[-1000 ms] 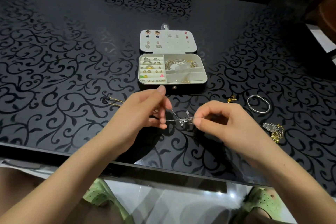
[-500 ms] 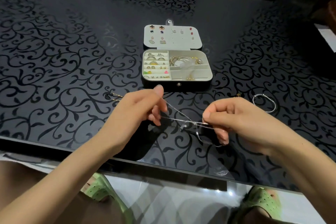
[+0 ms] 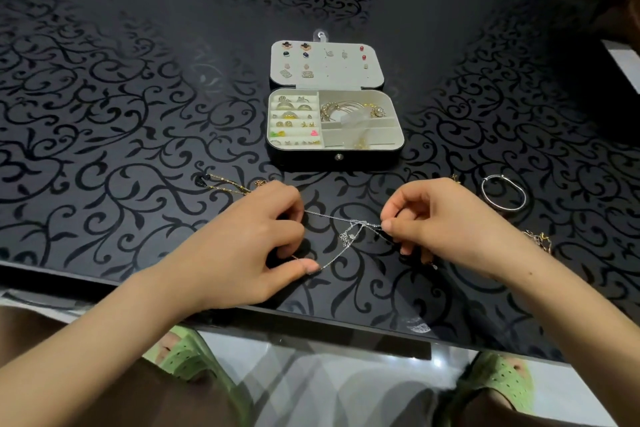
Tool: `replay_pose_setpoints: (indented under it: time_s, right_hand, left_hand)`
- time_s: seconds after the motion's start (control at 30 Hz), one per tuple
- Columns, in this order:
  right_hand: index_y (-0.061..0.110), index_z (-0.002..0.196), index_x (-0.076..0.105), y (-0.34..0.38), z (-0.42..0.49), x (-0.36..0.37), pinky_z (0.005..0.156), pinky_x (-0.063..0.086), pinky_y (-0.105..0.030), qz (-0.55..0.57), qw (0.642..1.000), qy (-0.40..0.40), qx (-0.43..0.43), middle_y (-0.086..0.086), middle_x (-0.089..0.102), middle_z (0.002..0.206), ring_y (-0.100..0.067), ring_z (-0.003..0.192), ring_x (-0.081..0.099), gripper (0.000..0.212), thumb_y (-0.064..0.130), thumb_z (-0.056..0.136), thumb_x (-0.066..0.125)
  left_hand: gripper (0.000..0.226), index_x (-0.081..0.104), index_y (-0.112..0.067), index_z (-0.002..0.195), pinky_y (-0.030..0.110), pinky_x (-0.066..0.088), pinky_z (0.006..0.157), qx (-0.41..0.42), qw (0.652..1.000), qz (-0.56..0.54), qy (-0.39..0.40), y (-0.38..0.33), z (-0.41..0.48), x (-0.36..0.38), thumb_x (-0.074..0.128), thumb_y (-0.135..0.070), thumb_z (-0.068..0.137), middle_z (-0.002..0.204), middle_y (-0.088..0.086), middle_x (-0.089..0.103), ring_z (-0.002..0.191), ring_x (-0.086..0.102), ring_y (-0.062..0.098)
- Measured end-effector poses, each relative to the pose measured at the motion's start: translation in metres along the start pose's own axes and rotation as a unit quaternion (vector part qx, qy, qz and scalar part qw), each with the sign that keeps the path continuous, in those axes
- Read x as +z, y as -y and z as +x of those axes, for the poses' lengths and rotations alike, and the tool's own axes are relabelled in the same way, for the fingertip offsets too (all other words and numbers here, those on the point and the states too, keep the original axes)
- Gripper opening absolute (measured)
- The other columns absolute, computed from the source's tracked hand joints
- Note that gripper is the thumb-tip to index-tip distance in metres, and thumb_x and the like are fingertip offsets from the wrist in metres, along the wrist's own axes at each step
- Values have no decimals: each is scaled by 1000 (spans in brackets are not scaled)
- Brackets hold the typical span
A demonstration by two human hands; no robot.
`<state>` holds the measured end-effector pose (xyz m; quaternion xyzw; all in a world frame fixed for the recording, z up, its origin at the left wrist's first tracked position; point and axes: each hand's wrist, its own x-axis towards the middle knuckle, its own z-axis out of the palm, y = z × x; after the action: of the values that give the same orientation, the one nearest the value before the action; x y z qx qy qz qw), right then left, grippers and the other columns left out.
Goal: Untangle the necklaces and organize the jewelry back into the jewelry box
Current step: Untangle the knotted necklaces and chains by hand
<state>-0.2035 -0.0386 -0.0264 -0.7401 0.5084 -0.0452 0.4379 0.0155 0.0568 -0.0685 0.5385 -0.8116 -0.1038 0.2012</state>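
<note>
Necklace (image 3: 329, 216), silver, runs taut between my hands over the table (image 3: 138, 114). Right hand (image 3: 440, 229): thumb and forefinger clamped on the knot (image 3: 363, 224), right at my fingertips. Left hand (image 3: 249, 246): fingers curled, pinching one strand up top, thumb pinning another below. Charms (image 3: 347, 237) dangle under the knot. Box (image 3: 311, 161) sits open just beyond my hands, rings (image 3: 294, 106) and earrings (image 3: 304, 54) inside. Bangle (image 3: 504, 197) lies right; gold chain (image 3: 225, 184) left.

left hand (image 3: 242, 246) curled palm-down, right hand (image 3: 445, 229) curled, apparently pinching with thumb
</note>
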Motion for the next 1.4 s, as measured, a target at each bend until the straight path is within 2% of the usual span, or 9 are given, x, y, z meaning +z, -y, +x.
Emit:
replay_pose_setpoints:
  time_s: [0.17, 0.23, 0.43, 0.57, 0.77, 0.93, 1.07, 1.2, 1.4]
  right_hand:
    - [21, 72, 65, -7, -3, -2, 57, 56, -32, -57, 997, -50, -6, 4, 61, 61, -20, 61, 64, 14, 14, 84, 66]
    - [23, 72, 65, -10, -5, -3, 63, 56, -34, -73, 994, -75, -13, 5, 59, 62, -16, 60, 60, 15, 15, 84, 66]
    - [23, 72, 65, -15, -9, -6, 57, 41, -20, -68, 992, -99, -24, 6, 57, 62, -6, 54, 49, 12, 17, 82, 68]
    - [23, 70, 66, -16, -12, -8, 61, 42, -19, -83, 991, -106, -27, 5, 60, 64, -6, 59, 52, 10, 23, 79, 71]
    - [28, 72, 65, -12, -16, 1, 73, 46, -26, -159, 982, -95, -42, 9, 64, 68, -6, 71, 58, 10, 31, 78, 71]
    - [34, 74, 61, -8, -23, 4, 81, 42, -28, -202, 969, -117, -81, 11, 62, 79, -12, 83, 57, 9, 32, 82, 65]
    - [27, 83, 68, -8, -27, 7, 87, 36, -26, -233, 956, -130, -120, 10, 63, 88, -13, 92, 54, 6, 29, 85, 63]
    - [27, 77, 70, -13, -28, 15, 79, 30, -28, -244, 949, -126, -155, 9, 63, 81, -14, 83, 50, 10, 34, 81, 65]
    - [22, 67, 64, -15, -24, 31, 70, 41, -35, -257, 944, -125, -165, 7, 58, 67, -18, 69, 49, 11, 28, 75, 62]
  left_hand:
    - [50, 37, -20, 55, 21, 37, 69, -3, 1000, 9, -3, 1, -2, -4, 52, -58, 83, 87, -3, 44, 78, 40, 10]
    - [52, 36, -20, 54, 22, 36, 69, -3, 1000, 14, -8, 2, -4, -6, 50, -61, 83, 87, -1, 45, 78, 41, 10]
    - [57, 40, -19, 50, 27, 42, 68, -2, 999, 36, -11, 6, -10, -11, 44, -63, 86, 88, 2, 50, 76, 47, 12]
    - [62, 46, -13, 47, 34, 47, 66, 5, 999, 49, -14, 8, -14, -12, 44, -59, 88, 87, 5, 53, 73, 52, 19]
    - [59, 57, -13, 52, 35, 43, 76, -20, 998, 58, -25, 5, -13, -11, 39, -52, 93, 95, 3, 59, 83, 54, 19]
    - [51, 65, -16, 58, 33, 39, 67, -13, 994, 98, -42, -9, 0, -17, 42, -48, 91, 89, 0, 63, 76, 54, 22]
    - [38, 66, -15, 65, 36, 45, 64, -38, 995, 66, -64, -23, 12, -17, 48, -41, 86, 81, -1, 59, 71, 54, 22]
    - [28, 68, -22, 77, 28, 42, 70, -79, 996, -21, -36, -41, 32, -3, 52, -44, 78, 82, -7, 56, 78, 52, 15]
    - [13, 69, -20, 89, 20, 32, 77, -134, 989, -67, 8, -56, 46, 17, 69, -28, 80, 86, -7, 49, 89, 46, 12]
